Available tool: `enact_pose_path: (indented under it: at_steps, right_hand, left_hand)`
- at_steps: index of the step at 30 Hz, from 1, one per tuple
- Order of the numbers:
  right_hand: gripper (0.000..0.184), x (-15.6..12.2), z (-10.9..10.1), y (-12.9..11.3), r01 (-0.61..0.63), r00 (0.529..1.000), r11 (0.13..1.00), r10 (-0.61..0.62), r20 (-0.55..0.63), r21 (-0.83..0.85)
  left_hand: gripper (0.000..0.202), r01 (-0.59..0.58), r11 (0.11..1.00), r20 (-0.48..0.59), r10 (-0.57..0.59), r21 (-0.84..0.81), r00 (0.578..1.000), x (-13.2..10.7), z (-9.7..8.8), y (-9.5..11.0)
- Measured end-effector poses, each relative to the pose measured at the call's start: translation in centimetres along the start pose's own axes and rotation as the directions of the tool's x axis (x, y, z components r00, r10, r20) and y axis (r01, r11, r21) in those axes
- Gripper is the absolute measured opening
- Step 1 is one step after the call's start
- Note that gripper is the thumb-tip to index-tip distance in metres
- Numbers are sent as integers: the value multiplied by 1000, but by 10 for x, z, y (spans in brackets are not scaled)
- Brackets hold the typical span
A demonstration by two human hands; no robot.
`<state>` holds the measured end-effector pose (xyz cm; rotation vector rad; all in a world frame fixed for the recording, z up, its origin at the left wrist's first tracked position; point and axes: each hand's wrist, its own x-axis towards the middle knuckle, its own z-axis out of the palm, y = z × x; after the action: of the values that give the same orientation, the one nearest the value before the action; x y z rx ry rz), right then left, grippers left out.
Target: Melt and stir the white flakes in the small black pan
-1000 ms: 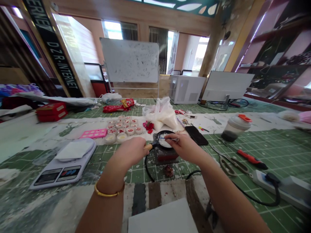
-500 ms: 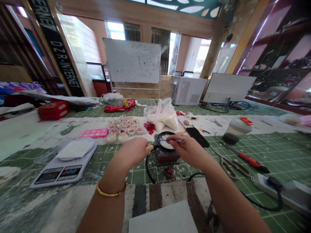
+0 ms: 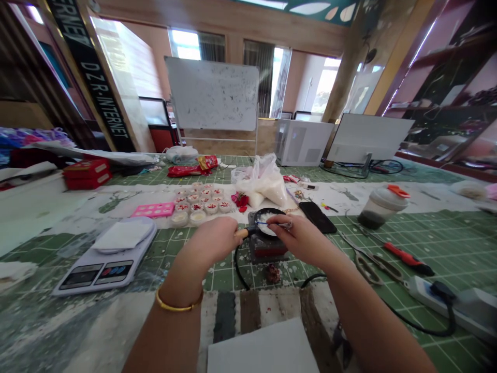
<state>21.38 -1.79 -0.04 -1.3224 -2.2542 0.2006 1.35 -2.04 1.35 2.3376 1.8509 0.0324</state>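
My left hand (image 3: 217,238) is closed round the wooden handle of a small black frying pan (image 3: 281,211). The pan rests on a small dark hot plate (image 3: 267,255). White flakes or chunks (image 3: 267,230) lie in the pan. In my right hand (image 3: 297,233), held over the pan's right side, is a thin stick-like tool (image 3: 267,223) with a blue shaft. Its tip reaches into the white material. My right fingers pinch it and hide part of the pan. Just in front of the hot plate sits a small dried reddish flower (image 3: 272,273).
Behind the pan stand a plastic bag of white pellets (image 3: 267,184) and several small cups (image 3: 210,207). A kitchen scale (image 3: 108,256) lies left. At right are a phone (image 3: 317,217), scissors (image 3: 373,261), a red-handled tool (image 3: 407,258), a shaker bottle (image 3: 382,207) and a power strip (image 3: 430,300).
The view has shifted slightly. Both hands keep their grips, and the blue-shafted tool stays in the pan with its angle barely different.
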Motion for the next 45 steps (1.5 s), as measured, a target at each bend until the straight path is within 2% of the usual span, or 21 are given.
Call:
enact_pose_path:
  at_steps: [4,7,9,12,14,16,20,26,31,36,40,42,45]
  right_hand:
    - [29,0,0,1,-61,996,998,58,-69,-32]
    - [30,-1,0,1,-39,999,999,39,-27,24]
    - [29,1,0,4,-32,999,999,32,-11,-6]
    - [30,5,2,11,-106,992,986,96,-80,-129]
    - [31,7,2,14,-147,983,978,128,-130,-148]
    - [30,8,3,15,-139,984,985,125,-130,-106]
    - [26,6,0,14,-96,995,994,94,-46,-48]
    - [30,7,-3,23,-207,975,976,200,-100,-73]
    - [29,10,-2,32,-171,985,981,170,15,93]
    - [28,13,2,37,-248,962,967,252,-107,48]
    - [29,14,6,38,-173,984,972,176,-6,158]
    - [29,13,4,38,-163,986,973,165,1,166]
    - [29,13,3,38,-225,966,970,235,-107,91]
  left_hand:
    - [45,7,1000,-1,-7,-13,1000,0,-1,0]
    - [46,4,1000,-5,-4,-4,1000,0,-1,0]
    - [43,9,1000,0,-9,4,1000,0,-2,1]
    - [36,20,1000,8,-20,13,1000,0,-2,1]
    - [34,19,1000,2,-20,13,1000,0,-2,1]
    - [36,11,1000,-7,-11,6,1000,0,-2,1]
    - [39,-3,1000,-6,3,-7,1000,-1,-2,0]
    - [39,5,1000,-11,-5,5,1000,-2,-3,1]
    - [35,5,1000,0,-5,6,1000,-2,-4,2]
    - [35,4,1000,-5,-4,20,1000,-2,-3,2]
    - [40,-6,1000,-8,6,1,1000,-2,-2,0]
    - [40,1,1000,-9,-1,-4,1000,-2,-2,0]
    - [38,11,1000,-8,-11,2,1000,-2,-2,1]
